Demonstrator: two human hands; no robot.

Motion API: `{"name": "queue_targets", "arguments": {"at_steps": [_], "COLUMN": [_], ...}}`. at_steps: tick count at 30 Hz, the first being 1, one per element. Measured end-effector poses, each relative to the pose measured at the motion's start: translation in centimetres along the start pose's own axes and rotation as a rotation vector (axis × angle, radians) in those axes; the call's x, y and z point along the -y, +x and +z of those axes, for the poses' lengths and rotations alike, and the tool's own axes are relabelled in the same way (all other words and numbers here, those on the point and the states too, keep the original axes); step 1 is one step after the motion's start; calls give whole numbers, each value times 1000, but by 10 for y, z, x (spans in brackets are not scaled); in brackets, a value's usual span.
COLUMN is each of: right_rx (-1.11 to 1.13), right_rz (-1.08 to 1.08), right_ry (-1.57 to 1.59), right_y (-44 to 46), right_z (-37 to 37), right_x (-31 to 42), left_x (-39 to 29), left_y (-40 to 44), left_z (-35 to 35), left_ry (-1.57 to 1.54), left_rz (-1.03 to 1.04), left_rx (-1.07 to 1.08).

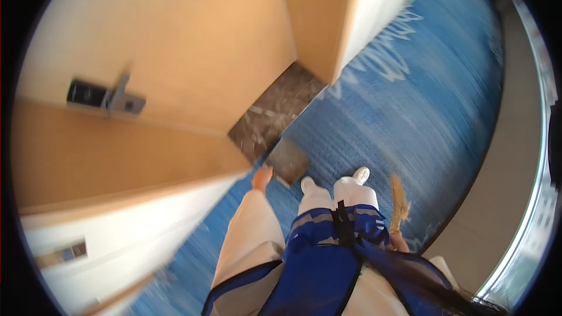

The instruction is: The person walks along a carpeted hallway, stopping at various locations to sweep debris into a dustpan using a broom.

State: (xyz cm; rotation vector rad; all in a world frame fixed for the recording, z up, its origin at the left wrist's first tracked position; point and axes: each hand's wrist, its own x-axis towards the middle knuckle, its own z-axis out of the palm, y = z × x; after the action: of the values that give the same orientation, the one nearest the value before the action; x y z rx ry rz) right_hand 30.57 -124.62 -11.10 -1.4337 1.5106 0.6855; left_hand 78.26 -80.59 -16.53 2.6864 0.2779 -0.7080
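Observation:
My right hand (399, 243) is closed around the lower end of a straw hand broom (398, 202), whose bristles point away from me over the carpet. On the other side, my left hand (263, 178) reaches down beside the door frame. Its fingers appear closed at the edge of a flat, grey-brown square piece (289, 161) with a pale front edge. Blur hides the exact grip and the kind of thing it is. I wear a blue vest (319, 275) over light sleeves, and white shoes.
A closed wooden door (175, 35) with a dark lever handle (120, 96) stands ahead on the left. Brown marble threshold (275, 108) meets blue patterned carpet (433, 82). A white wall corner (366, 17) juts out ahead; a pale ledge (497, 181) and window run along the right.

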Motion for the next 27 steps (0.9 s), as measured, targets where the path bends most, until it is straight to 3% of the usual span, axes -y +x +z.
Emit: {"name": "queue_targets", "arguments": {"at_steps": [1, 2, 3, 4, 5, 6, 7, 8, 9, 10, 12, 14, 24, 27], "right_rx": [-17, 69, 144, 211, 188, 150, 104, 82, 75, 71, 49, 38, -20, -50], "right_rz": [-3, -279, -552, -819, -759, -505, -212, -79, -10, 33, 92, 138, 306, 340], "right_ry": [82, -22, -138, -259, -219, -65, 126, 257, 351, 428, 547, 647, 1049, 1144], "right_y": [8, 17, 24, 20, 15, 15, 18, 18, 19, 26, 19, 29, 41, 41], "right_z": [-19, -41, -54, -49, -50, -52, -55, -56, -60, -64, -71, -83, -123, -144], "right_x": [-12, -26, -46, -63, -71, -73, -70, -69, -71, -75, -86, -102, -128, -108], "left_x": [0, 18, 0, 12, 18, 14, 10, -6, -6, -64, -80, -175, -429, -503], "left_y": [-8, 1, -13, -4, 1, -1, 6, 0, 21, -29, -8, -67, -79, -73], "left_z": [-8, 6, -22, -14, -15, -23, -16, -19, -5, -46, -30, -53, 27, 43], "left_ry": [-21, 14, -101, -78, -243, -302, -168, -11, -107, -89, -311, -273, -73, 60], "left_rz": [76, 122, 85, 64, 3, 80, 141, 164, 83, 25, -142, -172, -55, 90], "left_rx": [42, -2, 233, 217, 249, 334, 180, 174, 200, 215, 134, 92, 90, 38]}}
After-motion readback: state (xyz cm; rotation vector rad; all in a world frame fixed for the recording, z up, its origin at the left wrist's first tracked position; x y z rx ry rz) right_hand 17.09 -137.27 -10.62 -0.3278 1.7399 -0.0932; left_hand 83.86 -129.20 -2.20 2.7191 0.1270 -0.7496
